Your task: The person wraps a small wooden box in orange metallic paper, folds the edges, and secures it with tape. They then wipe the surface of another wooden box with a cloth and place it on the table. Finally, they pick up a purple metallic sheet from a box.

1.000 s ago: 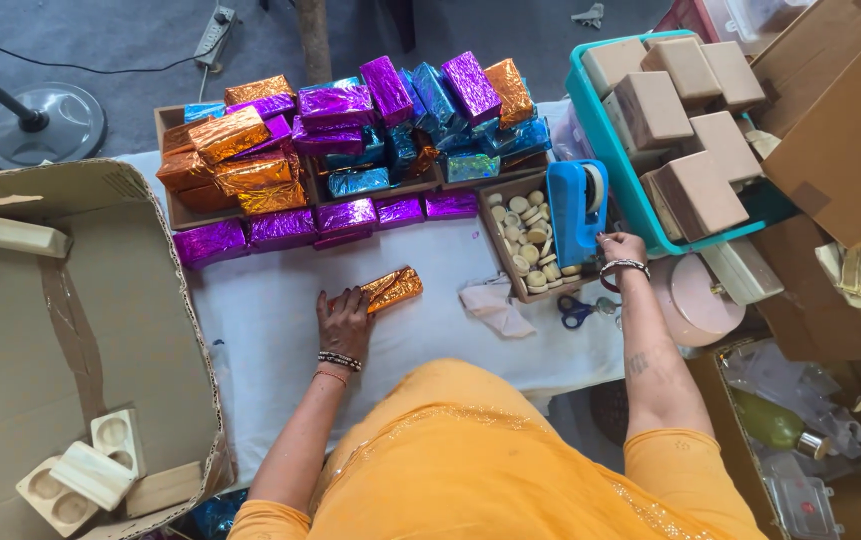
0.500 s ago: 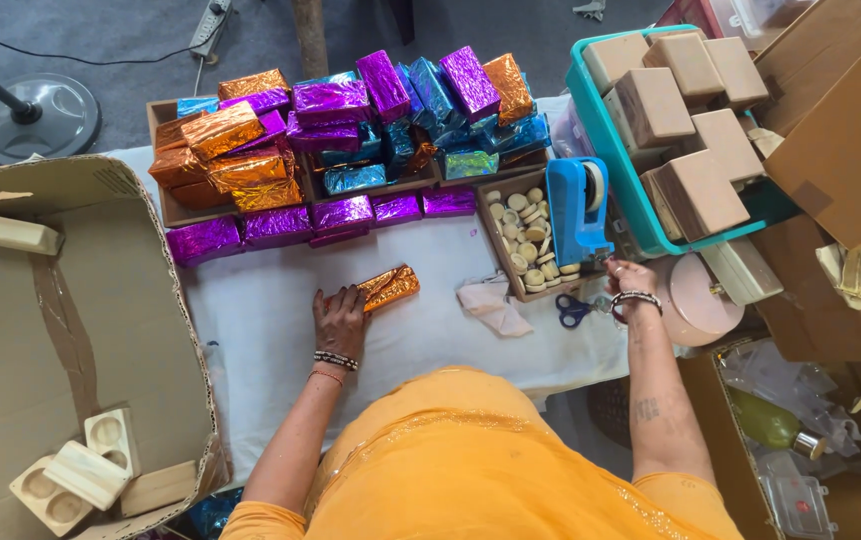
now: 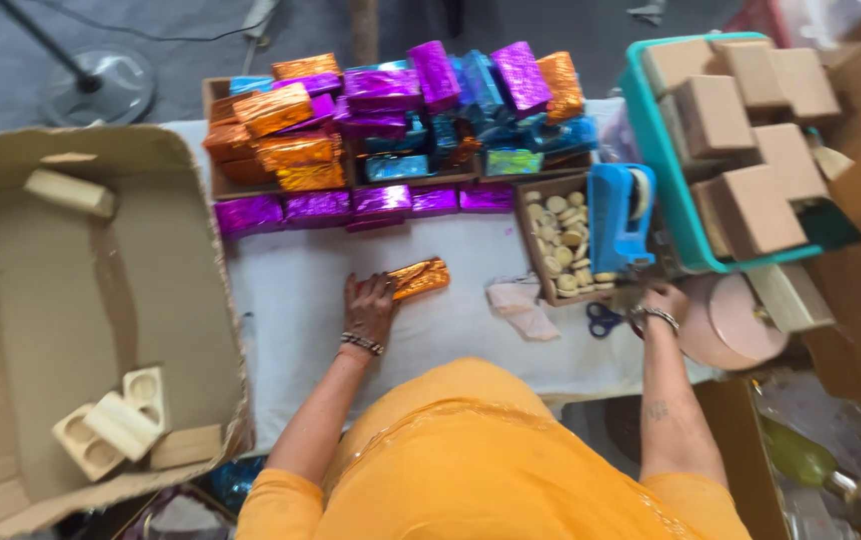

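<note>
My left hand (image 3: 370,308) rests flat on the white table, fingers on the end of an orange foil-wrapped box (image 3: 418,277). My right hand (image 3: 652,302) reaches to the right by the base of a blue tape dispenser (image 3: 618,215); it is blurred, so whether it grips anything is unclear. Blue-handled scissors (image 3: 602,320) lie just left of that hand. A brown tray of small round pieces (image 3: 562,246) sits beside the dispenser.
Stacks of purple, blue and orange foil-wrapped boxes (image 3: 390,120) fill the table's far side. A teal crate of plain brown boxes (image 3: 740,150) stands at right. A large open carton (image 3: 70,310) holding pale moulded inserts is at left. A crumpled cloth (image 3: 522,307) lies mid-table.
My right hand has dropped from the tape dispenser's lower part toward the table edge near the scissors. My left hand stays on the orange box.
</note>
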